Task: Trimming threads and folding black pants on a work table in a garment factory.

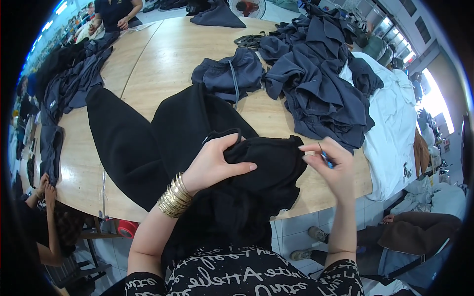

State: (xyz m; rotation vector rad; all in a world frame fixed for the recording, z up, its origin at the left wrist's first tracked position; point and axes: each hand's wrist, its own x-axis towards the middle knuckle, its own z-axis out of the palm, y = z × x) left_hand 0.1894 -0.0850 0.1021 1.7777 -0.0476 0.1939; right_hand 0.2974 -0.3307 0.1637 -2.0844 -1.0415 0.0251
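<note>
Single head-worn view, upright and unmirrored, from the left one of two fisheye lenses set side by side; it looks downward and forward across a wooden table [163, 54]. Nearest the lens is the wearer's printed black top [232, 271], along the lower edge. The left hand [217, 163] and right hand [333, 160] lie close, about mid-frame. Depth increases upward, to an electric fan [247, 8] at top centre. The very wide field takes in ceiling lights [48, 25], upper left, and floor tiles [298, 244], lower right; straight edges curve toward the rim.
</note>
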